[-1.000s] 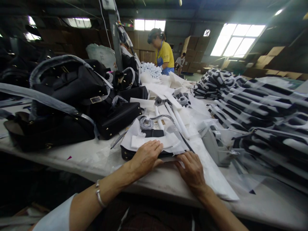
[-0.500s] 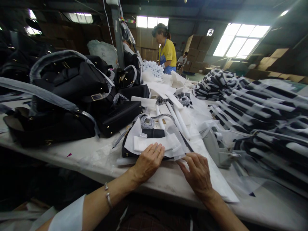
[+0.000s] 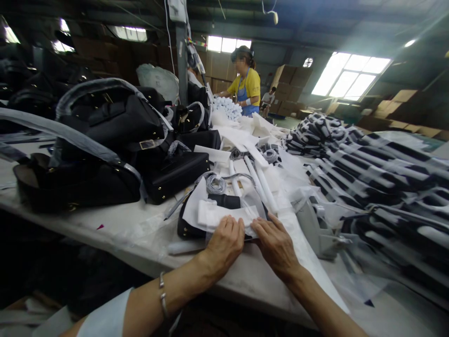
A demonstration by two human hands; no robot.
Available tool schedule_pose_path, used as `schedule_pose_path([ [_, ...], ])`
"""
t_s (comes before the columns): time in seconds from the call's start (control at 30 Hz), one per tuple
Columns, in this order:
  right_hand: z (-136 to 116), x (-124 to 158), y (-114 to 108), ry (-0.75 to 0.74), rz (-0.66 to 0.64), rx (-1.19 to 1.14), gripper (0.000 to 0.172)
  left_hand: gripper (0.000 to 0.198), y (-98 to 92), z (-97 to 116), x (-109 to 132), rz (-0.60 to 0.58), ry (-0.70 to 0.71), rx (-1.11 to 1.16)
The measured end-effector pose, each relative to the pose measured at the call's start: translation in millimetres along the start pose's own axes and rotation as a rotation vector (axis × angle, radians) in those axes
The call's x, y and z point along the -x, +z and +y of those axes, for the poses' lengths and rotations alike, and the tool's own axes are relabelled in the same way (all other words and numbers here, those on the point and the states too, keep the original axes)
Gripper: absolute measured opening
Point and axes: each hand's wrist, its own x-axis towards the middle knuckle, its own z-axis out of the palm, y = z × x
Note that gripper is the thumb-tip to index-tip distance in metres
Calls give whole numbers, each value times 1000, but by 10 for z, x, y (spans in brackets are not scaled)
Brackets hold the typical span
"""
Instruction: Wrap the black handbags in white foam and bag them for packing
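A small black bag lies flat on the white table in front of me, covered with white wrapping paper and a black rolled piece. My left hand lies flat on the paper's near edge, fingers stretched out. Right beside it, my right hand also rests with fingers extended on the paper, the two hands almost touching. A silver bracelet shows on my left wrist.
Black handbags are piled on the left. Stacks of black-and-white bagged items fill the right. White paper tubes and grey rolls lie behind the bag. A person in a yellow shirt works at the far end.
My right hand slid left and forward until it met my left hand on the paper. The camera view tilted up slightly.
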Motion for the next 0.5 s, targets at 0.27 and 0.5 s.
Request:
schedule_pose_path([
  [0.27,141,-63,-106,253,-134,-291,61,28,105,66,-128,4,-16,56],
  [0.5,259,-190,-372,305,-195,-491,64,34,156,79,-5,64,-38,54],
])
